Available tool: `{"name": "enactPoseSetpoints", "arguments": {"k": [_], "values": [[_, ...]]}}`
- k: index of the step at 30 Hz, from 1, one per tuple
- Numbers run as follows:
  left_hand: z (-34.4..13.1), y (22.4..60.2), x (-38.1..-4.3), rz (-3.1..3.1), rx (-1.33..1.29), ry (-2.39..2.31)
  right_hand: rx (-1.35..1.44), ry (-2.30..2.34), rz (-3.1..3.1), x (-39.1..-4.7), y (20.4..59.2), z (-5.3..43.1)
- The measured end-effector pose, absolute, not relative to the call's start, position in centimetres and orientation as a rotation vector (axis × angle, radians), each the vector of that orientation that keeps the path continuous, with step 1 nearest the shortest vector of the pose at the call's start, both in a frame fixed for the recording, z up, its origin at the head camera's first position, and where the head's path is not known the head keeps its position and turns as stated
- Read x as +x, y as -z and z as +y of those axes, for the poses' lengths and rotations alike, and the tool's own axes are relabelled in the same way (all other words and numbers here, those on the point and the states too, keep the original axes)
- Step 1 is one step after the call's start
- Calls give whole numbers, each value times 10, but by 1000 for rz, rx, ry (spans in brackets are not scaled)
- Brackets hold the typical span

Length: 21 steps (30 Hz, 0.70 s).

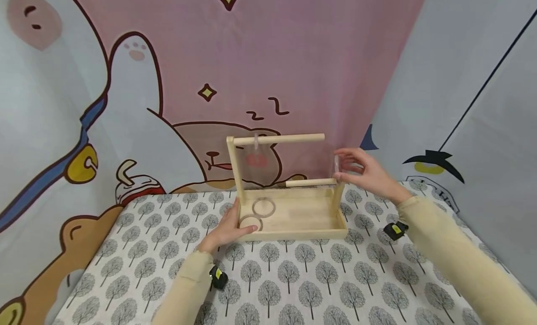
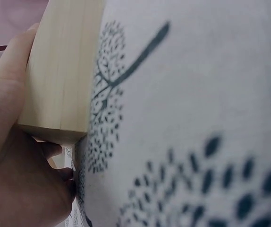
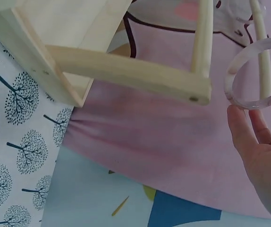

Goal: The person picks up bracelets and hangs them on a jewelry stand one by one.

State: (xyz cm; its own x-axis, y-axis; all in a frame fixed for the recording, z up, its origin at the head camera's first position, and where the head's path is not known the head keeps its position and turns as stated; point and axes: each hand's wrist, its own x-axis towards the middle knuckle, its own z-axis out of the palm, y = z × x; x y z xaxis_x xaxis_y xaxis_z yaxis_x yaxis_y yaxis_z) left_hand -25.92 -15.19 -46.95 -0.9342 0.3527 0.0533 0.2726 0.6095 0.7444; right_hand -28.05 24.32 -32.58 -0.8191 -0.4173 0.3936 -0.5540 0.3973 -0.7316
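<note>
A wooden display stand has a shallow tray [image 1: 293, 234], a long upper rod [image 1: 293, 138] on a tall left post, and a shorter lower rod [image 1: 310, 182] on a right post. My left hand [image 1: 224, 228] grips the tray's front left corner, thumb over the rim. Between thumb and fingers, my right hand [image 1: 365, 172] pinches a clear pinkish bangle [image 3: 229, 82], upright just right of the upper rod's free end and above the right post. Another bangle [image 1: 256, 143] hangs on the upper rod. Two more, one bangle [image 1: 274, 207] and a second bangle [image 1: 250, 216], lie in the tray's left part.
The stand rests on a table covered by a tree-print cloth [image 1: 268, 278]. Close behind it hangs a pink and white cartoon curtain [image 1: 314, 59]. Each wrist carries a small black device, such as the right one [image 1: 395, 230].
</note>
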Motion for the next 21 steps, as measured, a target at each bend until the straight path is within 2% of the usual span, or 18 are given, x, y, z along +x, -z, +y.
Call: {"name": "enactPoseSetpoints", "arguments": {"k": [21], "values": [[-152, 467, -261, 2726, 574, -1309, 648, -1503, -2543, -309, 308, 230]]}}
